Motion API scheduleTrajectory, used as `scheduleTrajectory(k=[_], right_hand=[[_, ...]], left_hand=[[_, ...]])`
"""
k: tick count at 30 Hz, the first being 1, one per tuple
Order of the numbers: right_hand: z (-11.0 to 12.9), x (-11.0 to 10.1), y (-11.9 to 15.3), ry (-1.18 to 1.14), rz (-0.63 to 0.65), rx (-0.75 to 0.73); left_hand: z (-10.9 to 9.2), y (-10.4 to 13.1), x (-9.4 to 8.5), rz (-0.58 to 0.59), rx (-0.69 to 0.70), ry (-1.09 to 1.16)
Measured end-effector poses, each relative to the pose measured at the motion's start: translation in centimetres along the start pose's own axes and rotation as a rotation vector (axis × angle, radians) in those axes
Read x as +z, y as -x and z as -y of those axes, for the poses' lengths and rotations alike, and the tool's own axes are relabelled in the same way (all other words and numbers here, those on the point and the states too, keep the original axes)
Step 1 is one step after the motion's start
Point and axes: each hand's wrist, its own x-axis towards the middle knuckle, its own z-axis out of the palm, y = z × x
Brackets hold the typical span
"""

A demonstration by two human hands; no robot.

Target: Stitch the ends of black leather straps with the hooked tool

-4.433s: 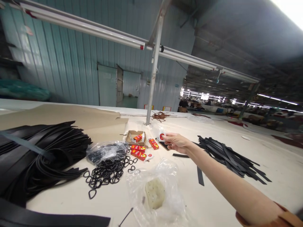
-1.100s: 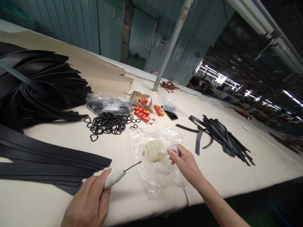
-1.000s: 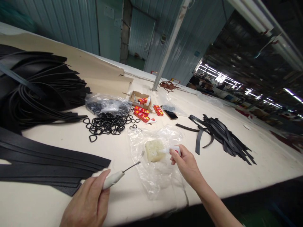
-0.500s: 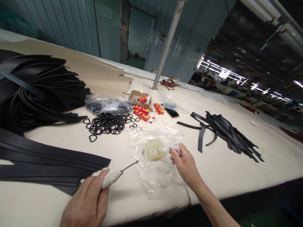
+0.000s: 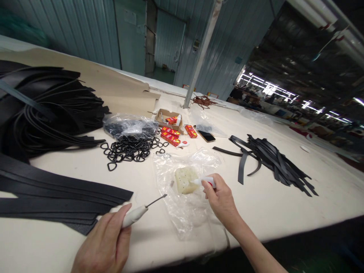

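Observation:
In my left hand [image 5: 105, 240] is an awl [image 5: 136, 215] with a pale handle, its thin metal shaft pointing up and right over the table. My right hand [image 5: 220, 193] pinches a small white glue bottle [image 5: 209, 180] with a red mark. The bottle lies tilted, its nozzle at the right side of a yellowish, translucent block [image 5: 182, 179] dotted with small dark specks. Whether the nozzle touches the block I cannot tell. Beneath the block spreads a clear plastic bag [image 5: 182, 218].
Black D-shaped rings [image 5: 132, 148] are heaped behind the bag, near red glue boxes [image 5: 170, 137], an open carton [image 5: 170, 123] and a phone [image 5: 205, 135]. Black straps lie in a large left bundle [image 5: 54, 106], a front-left stack [image 5: 65, 195] and a right pile [image 5: 273, 161]. A post [image 5: 201, 57] rises behind.
The glue bottle has tipped nearer to level, with its nozzle slightly lower and further left by the block. My left hand and the awl have hardly moved.

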Motion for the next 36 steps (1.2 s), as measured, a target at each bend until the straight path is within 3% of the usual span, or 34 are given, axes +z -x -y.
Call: scheduleTrajectory(k=[16,36], right_hand=[[0.4,0.3,0.1,0.098,-0.039,-0.245],[1.2,-0.1,-0.5,0.127,-0.014,-0.303]], left_hand=[[0.1,0.1,-0.1,0.002,-0.002,0.010],[0.4,0.6,0.1,0.021,0.008,0.000]])
